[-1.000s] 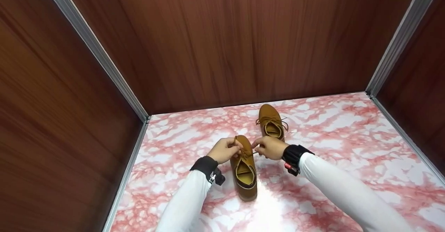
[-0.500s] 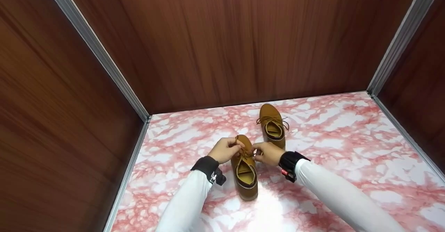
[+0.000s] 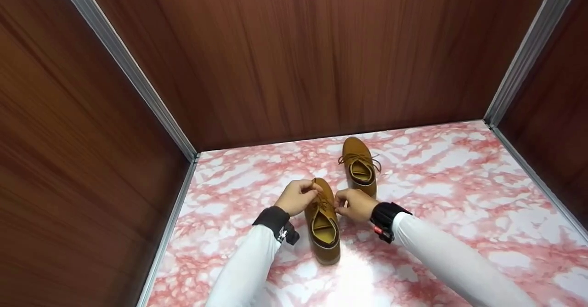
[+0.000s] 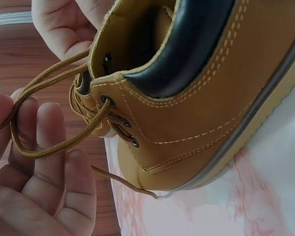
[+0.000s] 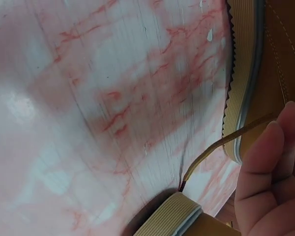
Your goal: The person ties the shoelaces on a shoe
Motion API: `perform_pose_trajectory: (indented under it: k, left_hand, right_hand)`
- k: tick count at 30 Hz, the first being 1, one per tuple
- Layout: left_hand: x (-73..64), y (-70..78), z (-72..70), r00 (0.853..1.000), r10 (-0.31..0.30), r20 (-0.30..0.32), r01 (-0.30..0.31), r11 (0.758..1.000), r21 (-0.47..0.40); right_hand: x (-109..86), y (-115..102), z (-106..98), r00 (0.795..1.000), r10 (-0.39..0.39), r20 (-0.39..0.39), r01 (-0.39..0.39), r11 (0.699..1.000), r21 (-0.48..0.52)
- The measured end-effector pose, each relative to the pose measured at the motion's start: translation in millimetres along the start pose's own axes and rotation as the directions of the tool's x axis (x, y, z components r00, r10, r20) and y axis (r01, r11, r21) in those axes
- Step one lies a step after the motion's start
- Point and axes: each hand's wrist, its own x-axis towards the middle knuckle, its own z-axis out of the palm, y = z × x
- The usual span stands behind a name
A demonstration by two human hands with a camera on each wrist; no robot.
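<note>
A tan lace-up shoe [image 3: 327, 253] with a dark padded collar stands on the floor, toe pointing away from me. My left hand [image 3: 296, 198] is over its left side near the toe. In the left wrist view its fingers hold a loop of the brown shoelace [image 4: 64, 146] that comes out of the top eyelets. On the shoe's right side is my right hand [image 3: 357, 204], thumb and finger pinching the other part of the lace [image 5: 206, 153]. That lace's dark tip hangs free below the fingertips.
A matching shoe [image 3: 354, 147], its lace tied in a bow, stands beyond my right hand. The floor [image 3: 436, 192] is red-and-white marbled. Wood-grain panels [image 3: 294, 59] with grey metal edging rise at the back and both sides.
My right hand has moved slightly down and come in close to the shoe's right side; the lace earlier stretched between them. My left hand has barely moved, and both shoes stay put.
</note>
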Motion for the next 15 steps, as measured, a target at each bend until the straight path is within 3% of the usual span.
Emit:
perform_pose_trajectory:
  k: [7, 15]
  left_hand:
    - [2.1, 1.8, 0.3, 0.999, 0.010, -0.038, -0.011, 0.999, -0.037]
    - [3.2, 2.5, 0.3, 0.997, -0.048, -0.059, 0.036, 0.981, -0.190]
  right_hand:
    - [-6.7, 4.0, -7.9, 1.000, -0.015, -0.016, 0.015, 1.000, 0.019]
    - [-15.8, 8.7, -19.9, 1.000, -0.002, 0.004, 0.002, 0.999, 0.050]
